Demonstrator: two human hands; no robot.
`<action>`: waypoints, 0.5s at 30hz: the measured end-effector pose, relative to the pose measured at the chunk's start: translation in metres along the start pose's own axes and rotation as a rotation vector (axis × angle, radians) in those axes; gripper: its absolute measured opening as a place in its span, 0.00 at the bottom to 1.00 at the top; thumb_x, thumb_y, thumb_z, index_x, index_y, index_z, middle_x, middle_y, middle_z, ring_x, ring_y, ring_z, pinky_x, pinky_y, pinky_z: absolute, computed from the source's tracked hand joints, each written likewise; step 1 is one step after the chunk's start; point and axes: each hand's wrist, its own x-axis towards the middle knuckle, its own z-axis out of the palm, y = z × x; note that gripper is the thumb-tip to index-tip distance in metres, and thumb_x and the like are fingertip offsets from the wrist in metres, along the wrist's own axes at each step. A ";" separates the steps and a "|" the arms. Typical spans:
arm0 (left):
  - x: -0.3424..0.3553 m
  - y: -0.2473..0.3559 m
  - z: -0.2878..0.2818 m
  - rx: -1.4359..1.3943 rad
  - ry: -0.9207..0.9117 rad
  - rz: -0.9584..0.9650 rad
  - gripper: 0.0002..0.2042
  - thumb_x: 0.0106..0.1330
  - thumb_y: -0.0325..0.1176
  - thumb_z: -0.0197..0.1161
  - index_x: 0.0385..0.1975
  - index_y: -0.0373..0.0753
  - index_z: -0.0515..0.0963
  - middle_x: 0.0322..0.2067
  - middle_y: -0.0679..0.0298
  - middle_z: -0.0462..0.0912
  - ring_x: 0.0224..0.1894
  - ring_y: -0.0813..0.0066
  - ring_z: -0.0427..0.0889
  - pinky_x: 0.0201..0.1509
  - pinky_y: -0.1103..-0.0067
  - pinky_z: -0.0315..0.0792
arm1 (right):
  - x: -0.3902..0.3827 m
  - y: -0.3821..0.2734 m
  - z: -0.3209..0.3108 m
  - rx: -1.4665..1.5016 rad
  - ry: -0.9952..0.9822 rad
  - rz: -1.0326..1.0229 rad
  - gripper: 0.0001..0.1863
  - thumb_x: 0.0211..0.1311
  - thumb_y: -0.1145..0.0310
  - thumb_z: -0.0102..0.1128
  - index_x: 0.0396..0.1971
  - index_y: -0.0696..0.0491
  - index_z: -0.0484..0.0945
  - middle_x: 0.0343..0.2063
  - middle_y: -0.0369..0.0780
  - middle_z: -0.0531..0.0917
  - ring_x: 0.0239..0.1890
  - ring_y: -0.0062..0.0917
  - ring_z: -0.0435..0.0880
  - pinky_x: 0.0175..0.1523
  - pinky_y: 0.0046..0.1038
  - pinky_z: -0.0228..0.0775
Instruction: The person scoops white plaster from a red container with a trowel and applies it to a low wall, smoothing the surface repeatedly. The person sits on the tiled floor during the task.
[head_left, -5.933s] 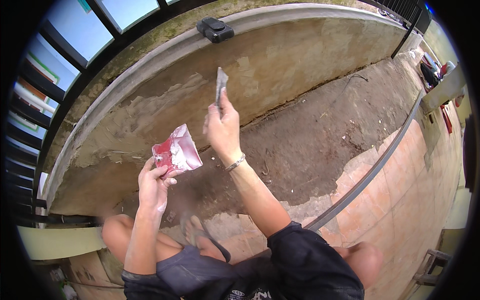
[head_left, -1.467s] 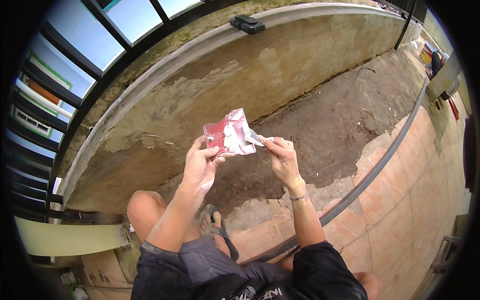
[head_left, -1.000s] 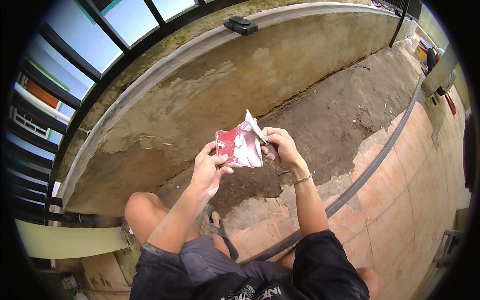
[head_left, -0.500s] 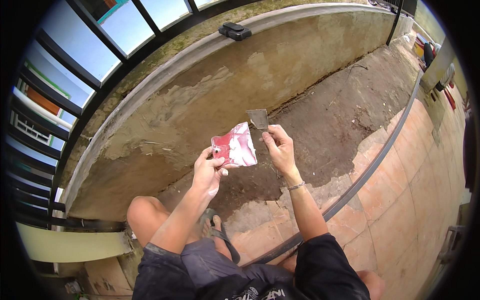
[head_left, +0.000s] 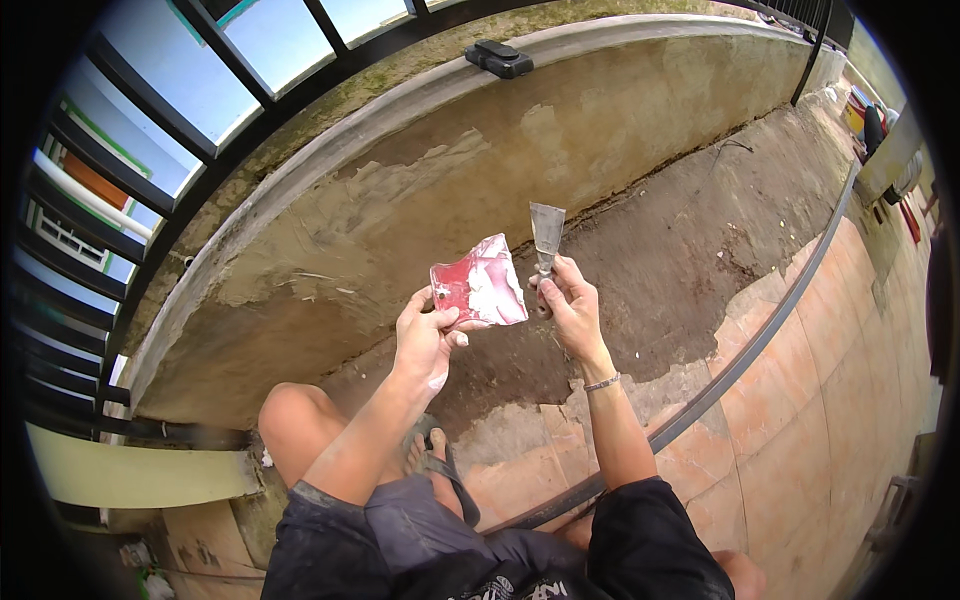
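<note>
My left hand [head_left: 424, 338] grips a red plastic putty spreader [head_left: 455, 284] by its left edge. White putty [head_left: 495, 285] is smeared over the spreader's right part. My right hand [head_left: 570, 305] is closed round the handle of a putty knife [head_left: 547, 230], whose grey metal blade points up. Blade and spreader are apart, with a small gap between them. White smears mark my left fingers and wrist. Behind both tools stands a low wall [head_left: 420, 210], patchy with rough plaster.
A black case-like object [head_left: 499, 59] rests on the wall top. Black railings [head_left: 120, 165] rise at the left. Bare soil [head_left: 680, 240] runs along the wall, bordered by a grey edging strip [head_left: 765, 350] and orange tiles [head_left: 800, 380]. Colourful items [head_left: 868, 115] lie at the far right.
My right hand has turned the putty knife, so its blade now stands upright and its handle shows. It has moved slightly away from the spreader. The view has shifted a little.
</note>
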 end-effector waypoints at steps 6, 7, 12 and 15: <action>-0.002 -0.008 0.005 -0.045 -0.064 0.018 0.25 0.68 0.16 0.51 0.65 0.30 0.61 0.47 0.45 0.84 0.37 0.56 0.90 0.25 0.79 0.74 | -0.002 0.008 0.031 -0.382 0.019 -0.319 0.24 0.66 0.89 0.50 0.61 0.61 0.78 0.52 0.43 0.76 0.53 0.30 0.78 0.59 0.24 0.69; -0.002 -0.008 0.005 -0.061 -0.077 0.030 0.24 0.68 0.15 0.51 0.65 0.31 0.61 0.46 0.45 0.84 0.37 0.56 0.90 0.25 0.80 0.75 | -0.005 0.012 0.035 -0.375 0.068 -0.320 0.25 0.66 0.90 0.49 0.61 0.61 0.78 0.52 0.44 0.76 0.53 0.31 0.78 0.59 0.24 0.69; 0.004 0.006 -0.001 -0.095 0.016 0.163 0.25 0.67 0.15 0.50 0.65 0.31 0.60 0.44 0.44 0.84 0.35 0.54 0.90 0.25 0.78 0.77 | -0.019 0.019 0.036 -0.595 0.009 -0.301 0.27 0.64 0.89 0.53 0.64 0.60 0.77 0.51 0.44 0.75 0.51 0.30 0.78 0.56 0.24 0.71; 0.008 0.012 -0.005 -0.088 0.037 0.203 0.26 0.67 0.15 0.50 0.65 0.29 0.58 0.45 0.43 0.84 0.34 0.53 0.91 0.25 0.77 0.80 | -0.012 0.012 0.033 -0.506 0.093 -0.118 0.25 0.66 0.90 0.52 0.63 0.62 0.77 0.51 0.42 0.75 0.49 0.27 0.78 0.54 0.22 0.71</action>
